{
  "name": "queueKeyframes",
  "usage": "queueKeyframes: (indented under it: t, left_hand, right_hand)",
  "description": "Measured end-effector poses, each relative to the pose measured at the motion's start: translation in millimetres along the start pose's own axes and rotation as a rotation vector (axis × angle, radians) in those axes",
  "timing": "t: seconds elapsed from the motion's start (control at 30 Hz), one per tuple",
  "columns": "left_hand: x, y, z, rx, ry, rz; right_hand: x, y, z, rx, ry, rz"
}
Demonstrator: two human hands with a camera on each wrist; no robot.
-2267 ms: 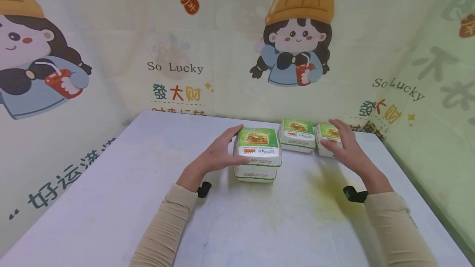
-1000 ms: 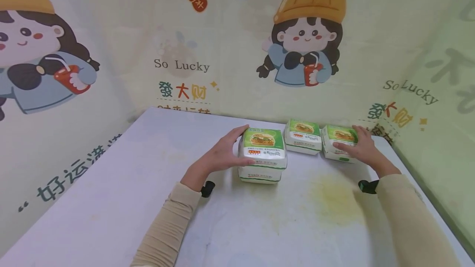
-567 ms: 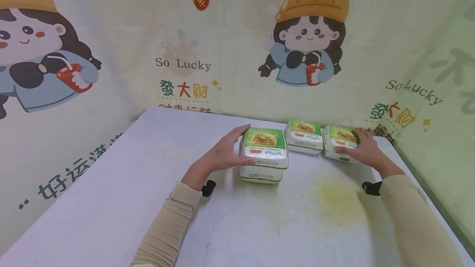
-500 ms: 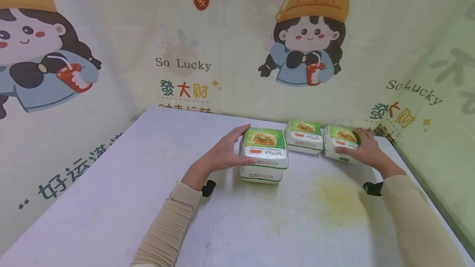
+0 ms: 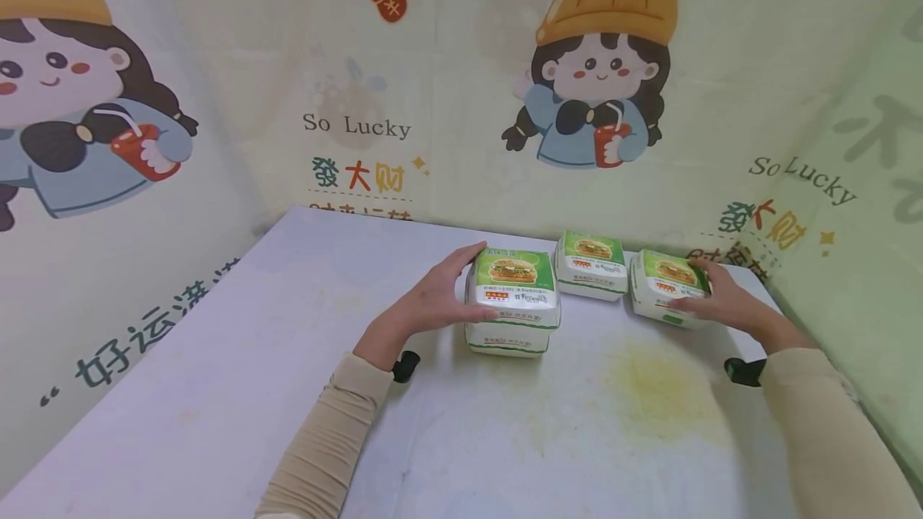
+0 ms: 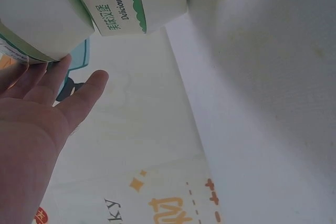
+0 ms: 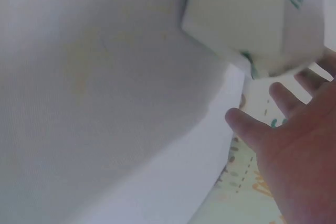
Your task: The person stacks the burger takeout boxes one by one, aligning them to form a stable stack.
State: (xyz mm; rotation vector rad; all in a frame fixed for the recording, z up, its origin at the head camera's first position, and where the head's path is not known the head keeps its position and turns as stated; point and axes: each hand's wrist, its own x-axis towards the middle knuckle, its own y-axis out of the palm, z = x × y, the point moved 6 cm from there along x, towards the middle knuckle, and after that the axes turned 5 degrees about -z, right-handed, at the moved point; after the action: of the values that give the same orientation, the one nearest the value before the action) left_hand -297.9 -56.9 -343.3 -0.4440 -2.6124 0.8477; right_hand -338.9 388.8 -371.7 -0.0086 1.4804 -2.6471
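1. We find both hands pinching: the left hand has its thumb on the near side of the upper box and fingers at the far side; the right hand grips the right-hand box the same way.
2. Nearest us, the white counter lies bare but for a yellowish stain.
3. Next comes the stack: the upper box sits on the lower box, roughly lined up. We would judge a light, level left grip best, just enough to steady the pair without denting the card.
4. Farther back on the right is the right-hand box, turned slightly askew; we cannot tell whether its base fully touches the counter. Here we would pinch low and evenly on opposite walls, since pressure on the lid might crush it.
5. Just beside it, the third box stands untouched near the back edge; we would give it clearance.
6. Behind everything hangs the printed cloth.
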Motion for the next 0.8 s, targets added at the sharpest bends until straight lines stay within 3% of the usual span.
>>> queueKeyframes:
  t: [0.17, 0.53, 0.8]
  left_hand:
    - [0.0, -0.5, 1.0, -0.001, 0.001, -0.003]
    - [-0.5, -0.4, 0.1, -0.001, 0.014, -0.009]
    - [-0.4, -1.0, 0.6, -0.004, 0.020, -0.015]
  right_hand:
    - [-7.0, -3, 1, -0.011, 0.011, 0.020]
    - [-12.8, -7, -4, 0.002, -0.020, -0.049]
    - [-16.1, -7, -6, 0.011, -0.004, -0.051]
